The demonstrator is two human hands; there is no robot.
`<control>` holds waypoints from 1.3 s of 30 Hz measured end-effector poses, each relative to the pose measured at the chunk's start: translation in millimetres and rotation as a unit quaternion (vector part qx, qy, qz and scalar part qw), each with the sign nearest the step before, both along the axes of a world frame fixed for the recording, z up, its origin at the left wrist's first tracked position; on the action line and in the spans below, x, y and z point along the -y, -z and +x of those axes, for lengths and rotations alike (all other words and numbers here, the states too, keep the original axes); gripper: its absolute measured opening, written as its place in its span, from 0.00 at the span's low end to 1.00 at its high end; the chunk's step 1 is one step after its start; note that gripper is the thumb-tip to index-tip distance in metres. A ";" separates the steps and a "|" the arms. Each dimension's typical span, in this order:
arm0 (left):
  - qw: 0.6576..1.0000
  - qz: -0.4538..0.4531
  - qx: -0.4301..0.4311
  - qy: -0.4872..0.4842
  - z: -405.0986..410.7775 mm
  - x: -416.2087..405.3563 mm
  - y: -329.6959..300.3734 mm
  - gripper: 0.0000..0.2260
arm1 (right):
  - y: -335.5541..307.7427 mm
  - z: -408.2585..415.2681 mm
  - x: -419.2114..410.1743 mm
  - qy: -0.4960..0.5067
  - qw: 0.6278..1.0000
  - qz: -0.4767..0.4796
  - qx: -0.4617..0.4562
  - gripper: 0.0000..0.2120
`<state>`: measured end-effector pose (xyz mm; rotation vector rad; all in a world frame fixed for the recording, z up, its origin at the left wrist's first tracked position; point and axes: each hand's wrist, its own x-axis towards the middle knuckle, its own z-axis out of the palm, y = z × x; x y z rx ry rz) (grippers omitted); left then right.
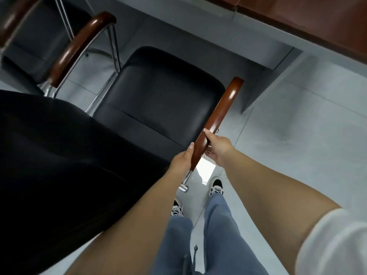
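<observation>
A black padded chair with a chrome frame stands below me, its backrest filling the left of the view. Its right wooden armrest runs from the seat's front toward me. My right hand grips the near end of that armrest, thumb on top and fingers curled underneath. My left hand lies against the armrest's inner side with fingers straight along the wood. The chair's left armrest curves at the upper left.
A second black chair stands at the upper left. A brown wooden desk edge crosses the top right, with a grey panel beneath it. Grey tiled floor lies to the right. My feet in black-and-white shoes stand behind the chair.
</observation>
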<state>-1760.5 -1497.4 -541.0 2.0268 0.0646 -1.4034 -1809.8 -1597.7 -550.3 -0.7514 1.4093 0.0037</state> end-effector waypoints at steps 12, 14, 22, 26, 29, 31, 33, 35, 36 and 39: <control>0.993 -0.112 0.016 -0.039 -18.3 -54.1 -51.4 0.12 | -60.1 -39.0 -77.6 0.068 0.995 -0.069 0.023 0.19; 0.991 -0.134 0.019 -0.024 -21.4 -73.8 -68.3 0.12 | -78.5 -44.5 -95.8 0.084 0.993 -0.065 0.051 0.19; 0.978 -0.205 0.038 0.009 -19.6 -154.2 -121.1 0.11 | -140.4 -63.9 -152.2 0.028 0.983 -0.148 0.104 0.14; 0.973 -0.218 0.070 -0.011 -10.1 -212.0 -147.0 0.09 | -171.7 -73.9 -186.1 -0.050 0.970 -0.207 0.116 0.12; 0.961 -0.251 0.112 -0.004 8.5 -249.8 -174.0 0.09 | -199.2 -74.6 -211.9 -0.064 0.952 -0.254 0.159 0.10; 0.949 -0.278 0.148 0.013 24.9 -268.2 -199.4 0.09 | -218.1 -69.7 -227.4 -0.076 0.932 -0.301 0.188 0.11; 0.934 -0.299 0.196 0.029 41.7 -284.2 -228.6 0.09 | -237.6 -60.0 -240.7 -0.118 0.902 -0.372 0.184 0.20; 0.912 -0.324 0.249 0.041 61.9 -295.8 -256.6 0.08 | -256.4 -46.5 -250.1 -0.153 0.871 -0.426 0.190 0.28; 0.899 -0.340 0.274 0.044 73.7 -300.5 -269.2 0.08 | -263.5 -39.6 -253.6 -0.159 0.859 -0.444 0.200 0.29; 0.858 -0.369 0.352 0.061 112.2 -308.2 -297.7 0.08 | -270.2 -22.6 -257.8 -0.123 0.849 -0.480 0.183 0.30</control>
